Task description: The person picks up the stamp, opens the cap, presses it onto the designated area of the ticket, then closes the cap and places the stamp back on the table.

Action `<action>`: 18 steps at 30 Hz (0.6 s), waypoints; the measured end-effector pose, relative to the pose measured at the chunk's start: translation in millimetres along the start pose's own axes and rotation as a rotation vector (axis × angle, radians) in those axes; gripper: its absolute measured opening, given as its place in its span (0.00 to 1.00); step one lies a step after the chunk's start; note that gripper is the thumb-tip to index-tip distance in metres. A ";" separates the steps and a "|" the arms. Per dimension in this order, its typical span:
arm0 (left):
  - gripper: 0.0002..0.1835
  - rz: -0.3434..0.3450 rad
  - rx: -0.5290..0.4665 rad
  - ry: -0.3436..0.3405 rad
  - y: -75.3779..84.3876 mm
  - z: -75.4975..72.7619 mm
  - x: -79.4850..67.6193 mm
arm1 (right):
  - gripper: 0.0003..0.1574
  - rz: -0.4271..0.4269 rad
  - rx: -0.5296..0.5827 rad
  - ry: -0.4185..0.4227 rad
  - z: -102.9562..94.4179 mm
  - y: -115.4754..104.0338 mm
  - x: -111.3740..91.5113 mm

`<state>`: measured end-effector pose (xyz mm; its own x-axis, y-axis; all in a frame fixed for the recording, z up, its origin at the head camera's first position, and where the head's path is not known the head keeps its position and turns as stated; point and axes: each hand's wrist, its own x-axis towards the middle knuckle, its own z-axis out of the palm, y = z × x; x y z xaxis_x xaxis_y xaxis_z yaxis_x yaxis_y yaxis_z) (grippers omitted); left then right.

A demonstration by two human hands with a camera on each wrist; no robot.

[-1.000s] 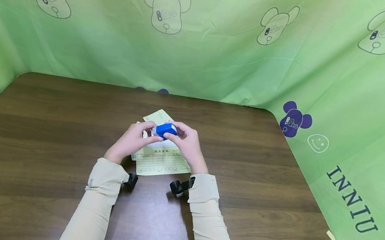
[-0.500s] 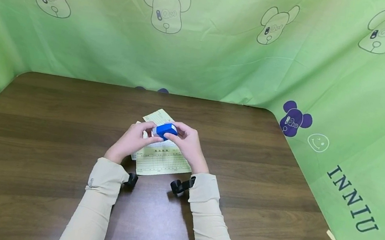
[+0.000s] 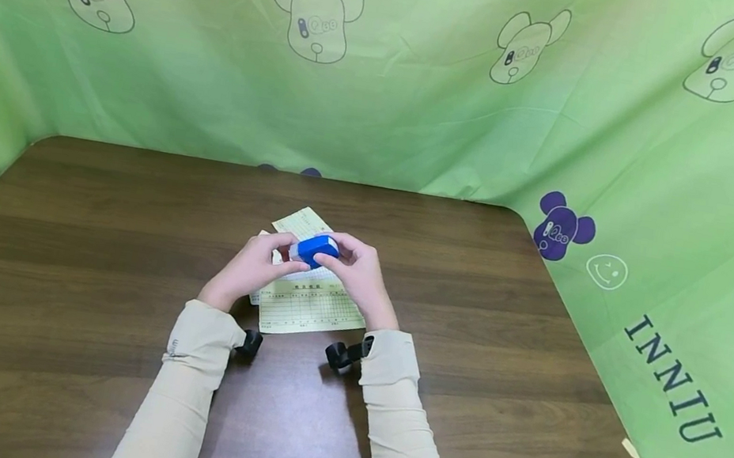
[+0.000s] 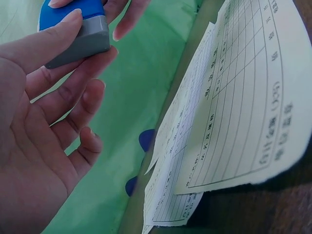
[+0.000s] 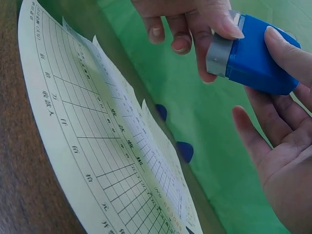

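Observation:
Between the two hands is a blue stamp (image 3: 316, 250) with a grey cap (image 5: 220, 54), held above some printed slips. My left hand (image 3: 250, 265) pinches the grey cap between thumb and fingers. From the other side, my right hand (image 3: 364, 283) grips the blue body with thumb and fingertips. Cap and body are together in both wrist views. Below lie overlapping ruled receipt slips (image 3: 306, 314), pale yellow and white, partly hidden by the hands. In the left wrist view the slips (image 4: 243, 102) curl up at their edges.
The slips lie on a dark wood-grain table (image 3: 81, 256). A green curtain (image 3: 398, 122) with printed bear heads stands behind it and along the sides. Black wrist straps (image 3: 339, 357) stick out inward from the sleeves. A small pale piece (image 3: 632, 453) shows at the right table edge.

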<state>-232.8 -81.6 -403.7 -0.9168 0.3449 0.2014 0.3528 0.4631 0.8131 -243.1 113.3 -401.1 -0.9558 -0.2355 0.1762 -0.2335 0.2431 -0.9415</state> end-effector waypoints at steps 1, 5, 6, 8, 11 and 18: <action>0.11 0.000 0.000 -0.001 -0.1 -0.2 0.0 | 0.23 0.003 -0.001 0.003 -0.3 -0.4 -0.1; 0.12 0.000 -0.005 -0.002 -0.1 -0.3 0.0 | 0.23 0.006 0.005 0.005 -1.2 -1.3 -0.4; 0.12 0.003 -0.003 -0.002 -0.8 -0.2 0.1 | 0.23 0.004 0.006 0.002 -1.2 -1.3 -0.5; 0.12 0.006 -0.001 -0.002 -2.3 0.2 0.4 | 0.23 0.002 0.009 -0.003 -1.3 -1.2 -0.3; 0.12 0.011 0.000 -0.004 -3.0 0.1 0.7 | 0.23 0.003 0.013 -0.006 -1.7 -1.3 -0.2; 0.13 0.002 -0.004 -0.005 -1.2 -0.5 0.4 | 0.22 0.010 0.019 0.003 -3.4 -0.5 -0.2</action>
<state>-233.7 -82.4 -404.3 -0.9150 0.3502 0.2005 0.3542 0.4590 0.8148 -243.5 116.4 -399.7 -0.9586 -0.2304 0.1674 -0.2203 0.2275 -0.9485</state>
